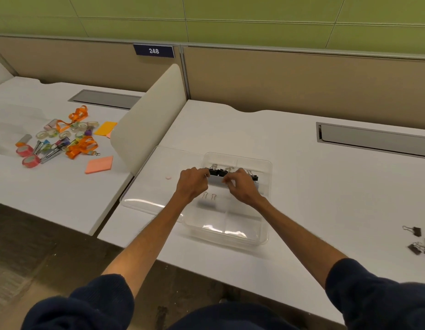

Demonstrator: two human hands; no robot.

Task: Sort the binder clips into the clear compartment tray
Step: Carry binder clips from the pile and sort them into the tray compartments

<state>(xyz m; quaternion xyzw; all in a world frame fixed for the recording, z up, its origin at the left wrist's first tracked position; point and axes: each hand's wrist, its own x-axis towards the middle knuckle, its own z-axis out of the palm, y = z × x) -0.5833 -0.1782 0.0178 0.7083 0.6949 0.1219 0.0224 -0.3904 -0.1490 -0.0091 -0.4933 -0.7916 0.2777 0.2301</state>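
White desk (302, 186) runs under your arms, its near edge cutting diagonally from lower left toward lower right, with bare floor showing beyond it on your left; your dark sleeves sit nearest the camera, both forearms reaching forward over that edge. Just past the edge lies the clear compartment tray (264, 236); its near compartments look empty, and its near rim sits close to the desk edge with little spare surface in front. A clear lid (140, 201) lies flat against the tray's left side, its corner overhanging toward the gap between desks. Your left hand (193, 183) and right hand (242, 186) meet over the middle of the tray; the left fingertips are pinched on the left end of a row of black binder clips (218, 172) in the far compartments; the right fingers are curled together near the row, but you cannot tell whether they grip a clip. Two wire handles (209, 196) show in the compartment between your wrists. Loose binder clips (417, 241) wait at the right edge of the view, well apart from the tray, with open desk between. Farther out, a grey cable slot (373, 139) lies to the right, a white divider (147, 122) stands on the left, and tan partition panels close the back.
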